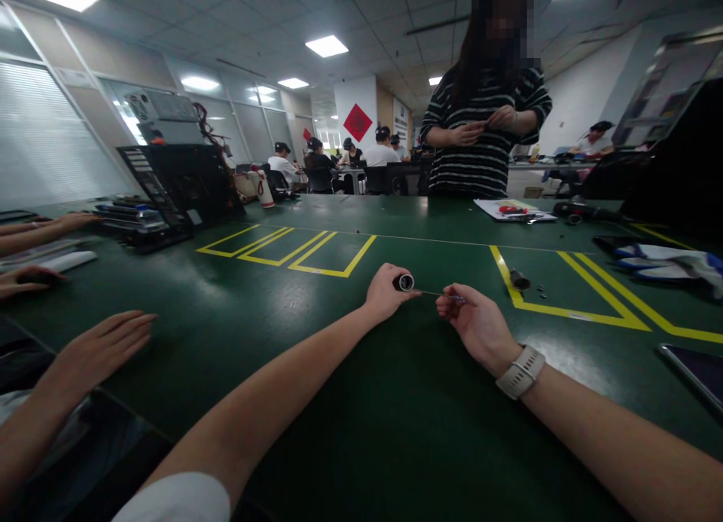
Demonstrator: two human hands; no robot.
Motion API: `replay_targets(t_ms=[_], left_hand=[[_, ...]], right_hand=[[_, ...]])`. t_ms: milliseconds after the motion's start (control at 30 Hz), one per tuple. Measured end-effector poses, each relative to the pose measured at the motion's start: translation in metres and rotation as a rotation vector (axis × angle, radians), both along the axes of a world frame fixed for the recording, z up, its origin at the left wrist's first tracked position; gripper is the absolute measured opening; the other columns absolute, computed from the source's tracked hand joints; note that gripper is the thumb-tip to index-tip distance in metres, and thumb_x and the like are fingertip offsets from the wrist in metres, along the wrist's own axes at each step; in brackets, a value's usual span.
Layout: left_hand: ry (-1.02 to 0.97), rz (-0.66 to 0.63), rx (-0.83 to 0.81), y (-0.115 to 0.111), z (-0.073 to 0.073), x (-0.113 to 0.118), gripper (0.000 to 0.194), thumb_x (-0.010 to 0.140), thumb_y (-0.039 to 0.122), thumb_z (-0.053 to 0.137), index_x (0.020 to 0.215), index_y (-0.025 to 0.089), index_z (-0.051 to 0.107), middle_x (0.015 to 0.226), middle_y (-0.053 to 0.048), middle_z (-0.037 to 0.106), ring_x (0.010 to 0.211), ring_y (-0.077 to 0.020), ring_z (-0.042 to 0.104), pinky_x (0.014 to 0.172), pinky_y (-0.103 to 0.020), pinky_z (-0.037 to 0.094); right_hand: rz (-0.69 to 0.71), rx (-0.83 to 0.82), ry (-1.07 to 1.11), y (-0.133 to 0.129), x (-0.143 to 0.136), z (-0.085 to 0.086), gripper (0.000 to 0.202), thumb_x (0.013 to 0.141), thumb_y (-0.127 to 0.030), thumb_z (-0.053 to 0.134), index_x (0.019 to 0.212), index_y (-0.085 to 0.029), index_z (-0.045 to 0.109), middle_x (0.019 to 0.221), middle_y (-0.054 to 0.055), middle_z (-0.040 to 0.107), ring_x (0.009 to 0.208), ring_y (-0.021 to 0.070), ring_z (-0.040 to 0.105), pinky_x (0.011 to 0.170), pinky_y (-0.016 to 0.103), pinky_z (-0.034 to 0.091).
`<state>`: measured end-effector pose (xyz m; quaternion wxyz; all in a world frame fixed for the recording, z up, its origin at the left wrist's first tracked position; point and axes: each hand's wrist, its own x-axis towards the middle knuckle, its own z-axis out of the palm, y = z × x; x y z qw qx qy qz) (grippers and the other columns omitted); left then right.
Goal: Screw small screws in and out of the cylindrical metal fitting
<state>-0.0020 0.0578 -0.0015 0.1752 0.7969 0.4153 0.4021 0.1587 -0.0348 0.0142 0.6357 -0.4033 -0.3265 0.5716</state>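
Near the middle of the green table, my left hand [388,292] is closed around a short dark cylinder [404,282] whose round open end faces up and toward me. My right hand [468,319], with a light watch on its wrist, pinches a thin screwdriver-like tool [456,299]. The tool's slim shaft runs left to the fingers of my left hand, just below the cylinder's rim; whether its tip touches the cylinder is too small to tell. To the right, a dark cylindrical part [519,280] lies on the table beside several tiny pieces [541,290].
Yellow tape outlines mark the green table [339,334]. Other people's hands [93,356] rest at the left, near an open computer case [186,179]. A person in a striped top [480,141] stands across the table. White-blue gloves [666,262] and a dark tablet-like device [694,371] lie right.
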Motion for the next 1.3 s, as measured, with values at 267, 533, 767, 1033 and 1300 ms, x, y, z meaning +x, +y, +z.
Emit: replay_targets(t_ms=[267,533,767,1033,1300], left_hand=[[-0.015,-0.086,-0.016,-0.002,-0.001,0.002,0.028,0.065,0.029,0.071,0.081,0.015,0.053,0.079,0.001,0.053,0.074,-0.0134,0.049,0.068,-0.026,0.04],[0.079,-0.108,-0.092,-0.007,0.002,0.004,0.012,0.069,0.02,0.064,0.074,0.015,0.055,0.071,0.003,0.053,0.066,-0.0117,0.049,0.061,-0.024,0.037],[0.334,-0.033,0.078,-0.01,0.003,0.004,0.005,0.072,0.019,0.061,0.075,0.018,0.057,0.077,-0.002,0.056,0.077,-0.0174,0.049,0.068,-0.028,0.038],[0.355,-0.105,0.109,-0.01,0.002,0.004,0.004,0.073,0.013,0.058,0.074,0.017,0.056,0.076,-0.001,0.054,0.076,-0.0162,0.048,0.069,-0.028,0.038],[0.068,-0.222,-0.055,-0.007,0.002,0.005,0.009,0.068,0.018,0.062,0.068,0.015,0.054,0.066,0.003,0.049,0.063,-0.0107,0.046,0.061,-0.023,0.038]], right_hand=[[-0.005,0.1,-0.108,-0.002,-0.003,-0.007,0.013,0.071,-0.033,0.063,0.072,-0.02,0.063,0.068,0.001,0.065,0.068,0.0163,0.059,0.067,0.031,0.044],[-0.008,0.216,-0.412,-0.01,-0.011,-0.009,0.018,0.074,-0.036,0.064,0.082,-0.019,0.065,0.083,0.003,0.066,0.083,0.0189,0.058,0.077,0.034,0.041],[-0.048,0.306,-0.813,-0.017,-0.016,-0.004,0.019,0.077,-0.037,0.058,0.083,-0.021,0.066,0.082,0.002,0.062,0.079,0.02,0.055,0.071,0.035,0.04],[-0.025,0.219,-0.582,-0.011,-0.01,-0.005,0.019,0.075,-0.035,0.059,0.071,-0.019,0.067,0.075,0.003,0.067,0.08,0.0208,0.058,0.076,0.036,0.04],[0.02,0.161,-0.335,0.0,-0.004,-0.013,0.018,0.073,-0.035,0.061,0.072,-0.018,0.067,0.077,0.005,0.069,0.081,0.021,0.061,0.081,0.038,0.041]])
